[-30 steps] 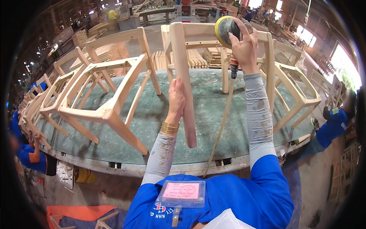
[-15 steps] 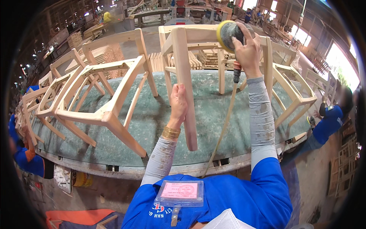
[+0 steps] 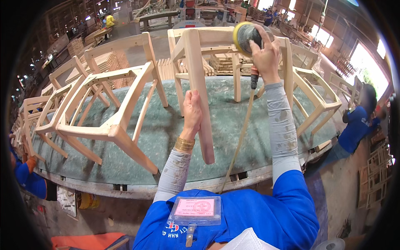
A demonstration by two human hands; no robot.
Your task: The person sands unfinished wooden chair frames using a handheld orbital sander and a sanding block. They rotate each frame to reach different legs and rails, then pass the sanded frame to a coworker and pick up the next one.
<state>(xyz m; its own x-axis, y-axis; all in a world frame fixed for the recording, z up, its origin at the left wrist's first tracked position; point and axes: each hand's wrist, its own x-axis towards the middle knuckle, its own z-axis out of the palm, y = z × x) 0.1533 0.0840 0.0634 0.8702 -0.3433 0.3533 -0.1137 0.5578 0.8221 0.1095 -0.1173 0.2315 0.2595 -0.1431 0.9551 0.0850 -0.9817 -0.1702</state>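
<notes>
A pale wooden chair frame (image 3: 194, 60) stands tilted before me on the green-topped workbench (image 3: 166, 137), one leg pointing toward me. My left hand (image 3: 192, 114) is closed around that leg, its thumb up along the wood. Higher up, my right hand (image 3: 266, 56) grips a round power sander (image 3: 248, 39) with a yellow-edged pad. The sander is at the frame's far rail, its pad turned to the left; whether it touches the wood I cannot tell. From its handle an air hose (image 3: 241, 129) runs down toward me across the bench.
More chair frames stand left (image 3: 112, 121) and right (image 3: 318, 104) on the bench. Co-workers in blue are at the right (image 3: 357, 129) and left (image 3: 31, 179) ends. Stacked wooden parts (image 3: 225, 64) lie beyond the bench. A yellow bucket (image 3: 88, 201) sits below its front edge.
The whole view has shifted slightly, so the chairs appear a little further left. My hands keep their holds on leg and sander. The co-worker at right has changed posture.
</notes>
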